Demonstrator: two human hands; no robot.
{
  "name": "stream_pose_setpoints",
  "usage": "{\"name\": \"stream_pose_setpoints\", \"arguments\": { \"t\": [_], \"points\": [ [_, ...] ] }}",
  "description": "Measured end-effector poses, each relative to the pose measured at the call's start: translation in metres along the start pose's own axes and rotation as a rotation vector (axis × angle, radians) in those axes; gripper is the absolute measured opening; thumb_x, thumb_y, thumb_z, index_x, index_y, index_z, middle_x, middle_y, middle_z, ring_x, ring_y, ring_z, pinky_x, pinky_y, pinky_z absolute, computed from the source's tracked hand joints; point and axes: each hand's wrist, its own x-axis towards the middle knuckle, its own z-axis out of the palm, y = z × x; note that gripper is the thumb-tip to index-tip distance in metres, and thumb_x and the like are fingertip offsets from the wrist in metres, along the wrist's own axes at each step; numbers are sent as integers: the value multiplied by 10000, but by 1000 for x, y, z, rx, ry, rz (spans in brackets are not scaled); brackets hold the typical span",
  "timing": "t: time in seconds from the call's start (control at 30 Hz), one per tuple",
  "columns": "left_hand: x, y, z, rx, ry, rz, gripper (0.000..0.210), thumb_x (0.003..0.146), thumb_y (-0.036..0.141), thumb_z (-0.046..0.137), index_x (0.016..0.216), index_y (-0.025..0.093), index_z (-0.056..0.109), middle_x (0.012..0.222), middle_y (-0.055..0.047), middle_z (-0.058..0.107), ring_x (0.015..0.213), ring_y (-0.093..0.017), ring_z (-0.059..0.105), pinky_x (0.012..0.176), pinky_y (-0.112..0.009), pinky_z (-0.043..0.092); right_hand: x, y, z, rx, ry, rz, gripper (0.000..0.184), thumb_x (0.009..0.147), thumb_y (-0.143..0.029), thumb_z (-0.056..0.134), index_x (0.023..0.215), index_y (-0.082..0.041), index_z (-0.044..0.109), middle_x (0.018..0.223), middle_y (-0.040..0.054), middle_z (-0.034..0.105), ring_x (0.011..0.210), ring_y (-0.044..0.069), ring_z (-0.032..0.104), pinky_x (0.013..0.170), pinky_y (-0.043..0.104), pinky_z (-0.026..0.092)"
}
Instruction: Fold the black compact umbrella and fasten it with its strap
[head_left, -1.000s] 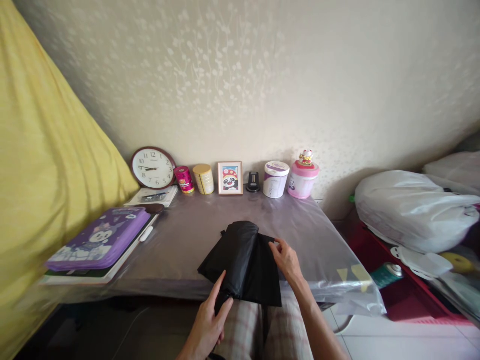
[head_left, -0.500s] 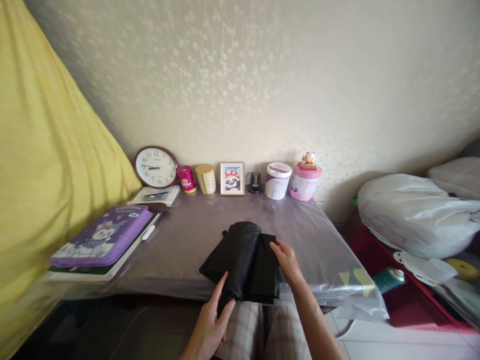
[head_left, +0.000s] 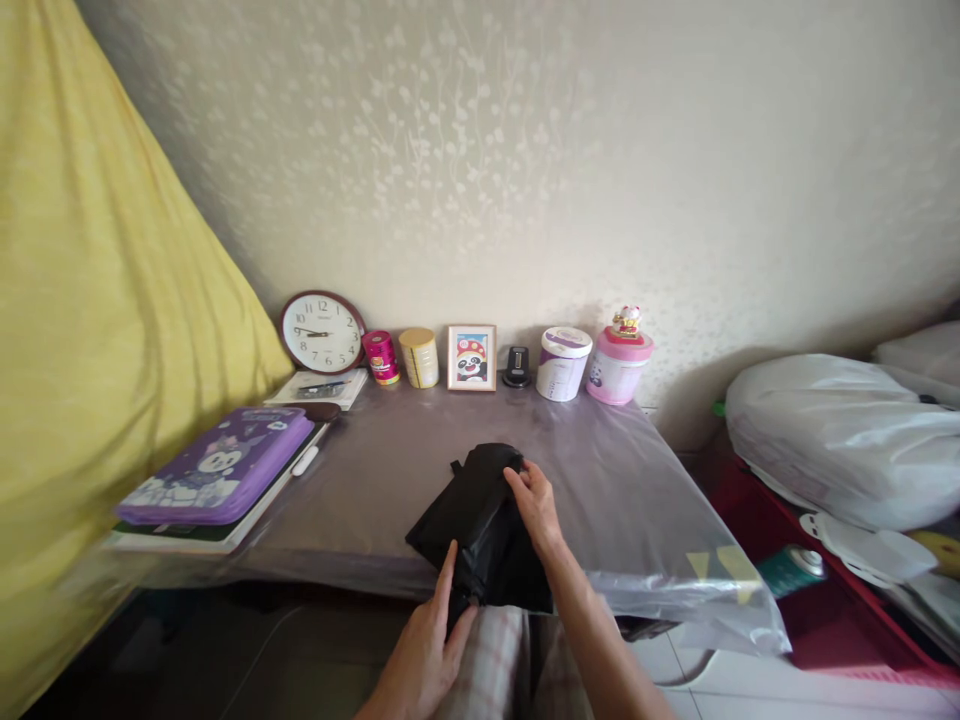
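- Nearest, two checked trouser legs [head_left: 491, 655] sit at the table's front edge, above a pale tiled floor [head_left: 731, 680].
- The left hand [head_left: 431, 640] grasps the near end of a black plastic bundle [head_left: 457, 510] between forefinger and thumb.
- The right hand [head_left: 536, 505] pinches the bundle's far right part.
- The bundle lies at the front middle of the table [head_left: 375, 500], its near end reaching over the edge.
- A shiny clear plastic sheet covers the tabletop and hangs down in front.
- To the right stands a red crate [head_left: 847, 630] with one green can [head_left: 791, 570] and a bulging white bag [head_left: 840, 440].
- To the left, a yellow curtain [head_left: 112, 300] slopes down beside one purple case [head_left: 217, 470], which rests on a stack of flat books or papers.
- Along the back stand four round containers: a pink can [head_left: 382, 358], a yellow-lidded tin [head_left: 420, 360], a white tub [head_left: 564, 367] and a pink-lidded tub [head_left: 619, 372].
- Among them are one clock [head_left: 322, 333], one framed panda picture [head_left: 472, 358], one small black object [head_left: 517, 367] and, on the pink lid, one cat figurine [head_left: 627, 322].
- Farthest is one pale wall [head_left: 525, 150] with a leafy pattern.
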Motion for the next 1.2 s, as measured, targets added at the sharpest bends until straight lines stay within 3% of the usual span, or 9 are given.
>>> {"name": "stream_pose_setpoints", "arguments": {
  "t": [0.37, 0.47, 0.6, 0.8, 0.9, 1.0, 1.1, 1.2],
  "points": [
    [-5, 4, 1, 138, 58, 7, 691, 897, 277, 347, 1419, 179, -95, 1381, -125, 403, 1192, -192, 475, 939, -311, 415, -5, -1, 13, -253, -97, -221, 395, 812, -293, 444, 1178, -146, 456, 756, 3, 691, 771, 164, 627, 759, 291, 443],
    [-4, 3, 2, 169, 53, 57, 656, 898, 254, 345, 1426, 227, -44, 1422, -95, 341, 1225, -191, 437, 973, -323, 393, -9, -5, 12, -302, -115, -255, 335, 820, -248, 439, 1145, -185, 485, 779, -7, 688, 792, 162, 621, 761, 287, 446],
    [-2, 0, 1, 239, -7, 98, 577, 902, 243, 329, 1423, 293, 87, 1381, -47, 422, 1217, -184, 449, 991, -330, 386, -17, -6, 10, -338, -102, -389, 268, 834, -213, 442, 1088, -209, 529, 819, 11, 677, 861, 184, 589, 802, 319, 449],
    [0, -8, 5, 222, 70, 181, 567, 903, 237, 339, 1422, 274, 114, 1429, -34, 341, 1235, -174, 424, 1000, -291, 385, -52, -3, -3, -291, -183, -655, 216, 873, -192, 434, 997, -241, 604, 997, 55, 641, 953, 193, 564, 871, 375, 452],
    [0, -11, 7, 218, 72, 177, 558, 906, 233, 326, 1423, 251, 115, 1424, -51, 347, 1240, -176, 414, 997, -298, 392, -58, 3, -7, -307, -201, -710, 231, 878, -183, 437, 1020, -238, 610, 1084, 68, 624, 1003, 200, 552, 898, 411, 442],
    [0, -13, 8, 210, 70, 180, 549, 909, 234, 316, 1421, 242, 120, 1425, -57, 342, 1245, -175, 406, 998, -309, 394, -37, 13, -6, -350, -206, -745, 244, 880, -180, 437, 1042, -228, 612, 1135, 68, 612, 1080, 202, 518, 940, 426, 414],
    [0, -12, 8, 201, 69, 158, 540, 911, 241, 309, 1420, 234, 129, 1421, -59, 349, 1252, -171, 395, 1010, -319, 380, 5, 23, -4, -389, -199, -792, 270, 889, -173, 409, 1060, -219, 613, 1134, 61, 618, 1115, 194, 499, 967, 423, 390],
    [0, -11, 7, 174, 63, 114, 546, 905, 245, 315, 1420, 230, 134, 1410, -62, 368, 1248, -174, 401, 1011, -332, 379, 40, 26, -5, -448, -129, -730, 281, 885, -182, 400, 1067, -199, 613, 1108, 78, 631, 1084, 203, 527, 949, 425, 403]
  ]
}}
